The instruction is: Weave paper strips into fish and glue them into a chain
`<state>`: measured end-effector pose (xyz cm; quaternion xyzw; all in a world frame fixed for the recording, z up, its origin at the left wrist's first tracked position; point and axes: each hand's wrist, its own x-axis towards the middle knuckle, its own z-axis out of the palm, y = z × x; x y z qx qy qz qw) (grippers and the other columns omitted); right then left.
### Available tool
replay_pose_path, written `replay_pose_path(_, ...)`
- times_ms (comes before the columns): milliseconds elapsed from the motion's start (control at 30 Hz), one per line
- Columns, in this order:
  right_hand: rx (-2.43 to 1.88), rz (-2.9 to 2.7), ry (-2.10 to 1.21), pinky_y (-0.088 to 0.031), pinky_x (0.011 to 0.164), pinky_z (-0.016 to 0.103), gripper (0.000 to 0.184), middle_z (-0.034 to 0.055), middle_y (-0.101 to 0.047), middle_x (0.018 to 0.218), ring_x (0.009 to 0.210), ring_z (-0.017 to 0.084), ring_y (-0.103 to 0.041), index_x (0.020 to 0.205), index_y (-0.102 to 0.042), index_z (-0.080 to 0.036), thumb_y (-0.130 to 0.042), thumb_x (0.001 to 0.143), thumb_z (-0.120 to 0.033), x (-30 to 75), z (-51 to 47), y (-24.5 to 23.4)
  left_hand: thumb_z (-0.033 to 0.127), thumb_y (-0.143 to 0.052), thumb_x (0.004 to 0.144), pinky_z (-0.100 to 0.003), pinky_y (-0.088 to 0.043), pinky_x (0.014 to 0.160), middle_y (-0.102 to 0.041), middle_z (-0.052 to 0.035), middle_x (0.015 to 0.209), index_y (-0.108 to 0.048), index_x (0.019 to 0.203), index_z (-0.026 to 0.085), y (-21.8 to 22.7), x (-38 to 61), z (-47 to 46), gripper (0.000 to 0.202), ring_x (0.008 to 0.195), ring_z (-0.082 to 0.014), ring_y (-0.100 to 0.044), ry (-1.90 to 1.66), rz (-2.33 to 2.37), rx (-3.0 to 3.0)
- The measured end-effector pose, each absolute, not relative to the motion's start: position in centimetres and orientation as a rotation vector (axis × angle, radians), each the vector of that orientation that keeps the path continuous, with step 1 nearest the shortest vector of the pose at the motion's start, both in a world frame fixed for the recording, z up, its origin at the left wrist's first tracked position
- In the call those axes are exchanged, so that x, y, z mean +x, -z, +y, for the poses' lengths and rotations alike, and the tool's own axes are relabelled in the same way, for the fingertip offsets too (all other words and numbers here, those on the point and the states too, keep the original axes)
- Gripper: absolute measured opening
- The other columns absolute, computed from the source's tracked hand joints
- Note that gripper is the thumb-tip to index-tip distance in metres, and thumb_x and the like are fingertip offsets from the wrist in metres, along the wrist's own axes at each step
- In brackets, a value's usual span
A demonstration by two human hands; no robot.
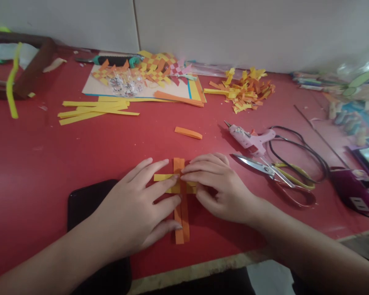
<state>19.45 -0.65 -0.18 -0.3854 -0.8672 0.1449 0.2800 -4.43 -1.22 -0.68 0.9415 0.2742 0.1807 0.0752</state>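
Two upright orange paper strips (181,233) lie side by side on the red table, crossed by short yellow paper strips (190,188). My left hand (138,200) rests over the left side of the crossing with fingers spread, fingertips touching the strips. From the right, my right hand (219,186) has its fingers bent together at the crossing, with the thumb near the right ends of the yellow strips. Those fingers partly cover the weave, so how the strips pass over and under is hard to see. A folded orange strip (188,133) lies just beyond.
Scissors (258,166) and a pink glue gun (249,139) with its black cord lie to the right. Yellow strips (92,110), woven pieces (156,67) and paper scraps (249,90) are toward the wall. A black phone-like slab (83,205) sits under my left forearm.
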Motion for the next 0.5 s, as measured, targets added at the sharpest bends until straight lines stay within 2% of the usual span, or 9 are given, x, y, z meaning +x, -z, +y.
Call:
replay_pose_path(133,-1.006,-2.086,-0.234,-0.056,0.083,0.040,0.042,0.0037,-0.076,0.102,0.098,0.021,-0.071,0.109,-0.069,-0.031,-0.053,0.084,-0.002,22.1,-0.1,-2.6,0.050,-0.059,0.094,-0.063,-0.040,0.108,-0.073,-0.0041,0.123,-0.075,0.109,0.024,0.7,-4.5,-1.3,0.034,0.128,-0.0394,-0.054,-0.556,0.848,2.808)
replay_pose_path(200,-1.222,-1.915,0.028,-0.055,0.076,0.036,0.035,0.0041,-0.077,0.095,0.087,0.019,-0.072,0.105,-0.073,-0.029,-0.060,0.085,-0.004,25.2,1.2,-3.6,0.051,-0.060,0.093,-0.064,-0.042,0.106,-0.073,-0.0043,0.125,-0.074,0.111,0.024,0.7,-4.5,-1.4,0.035,0.127,-0.0400,-0.055,-0.559,0.843,2.815)
replay_pose_path(267,-1.536,-2.050,0.109,-0.052,0.065,0.034,0.029,0.0046,-0.078,0.090,0.073,0.017,-0.070,0.101,-0.076,-0.028,-0.066,0.083,-0.008,29.3,3.2,-3.9,0.052,-0.063,0.091,-0.064,-0.042,0.106,-0.072,-0.0048,0.125,-0.074,0.111,0.024,0.8,-4.5,-1.5,0.036,0.126,-0.0403,-0.055,-0.571,0.849,2.807)
replay_pose_path(333,-1.735,-2.201,0.024,-0.051,0.068,0.037,0.036,0.0083,-0.078,0.099,0.080,0.021,-0.071,0.103,-0.078,-0.025,-0.068,0.075,-0.004,33.4,5.5,-3.3,0.052,-0.065,0.089,-0.063,-0.041,0.108,-0.073,-0.0046,0.125,-0.075,0.110,0.024,0.8,-4.4,-1.5,0.036,0.127,-0.0395,-0.055,-0.582,0.879,2.777)
replay_pose_path(367,-1.793,-2.245,-0.049,-0.051,0.074,0.039,0.043,0.0106,-0.078,0.105,0.091,0.024,-0.071,0.107,-0.077,-0.023,-0.065,0.073,-0.001,35.3,6.4,-2.8,0.053,-0.067,0.088,-0.062,-0.041,0.109,-0.073,-0.0043,0.125,-0.075,0.109,0.024,0.9,-4.4,-1.6,0.036,0.128,-0.0389,-0.054,-0.584,0.899,2.756)
replay_pose_path(400,-1.819,-2.273,-0.129,-0.051,0.079,0.041,0.047,0.0127,-0.077,0.110,0.099,0.026,-0.070,0.111,-0.076,-0.020,-0.062,0.071,0.002,36.8,7.2,-2.3,0.053,-0.068,0.088,-0.061,-0.040,0.110,-0.073,-0.0038,0.125,-0.075,0.109,0.025,0.9,-4.4,-1.6,0.036,0.128,-0.0383,-0.054,-0.587,0.911,2.739)
replay_pose_path(500,-1.771,-2.364,-0.380,-0.050,0.085,0.041,0.048,0.0141,-0.076,0.111,0.105,0.026,-0.069,0.113,-0.075,-0.014,-0.053,0.074,0.003,38.9,8.4,-0.8,0.052,-0.068,0.087,-0.060,-0.040,0.111,-0.073,-0.0030,0.125,-0.075,0.107,0.025,1.1,-4.3,-1.7,0.034,0.128,-0.0374,-0.055,-0.606,0.908,2.726)
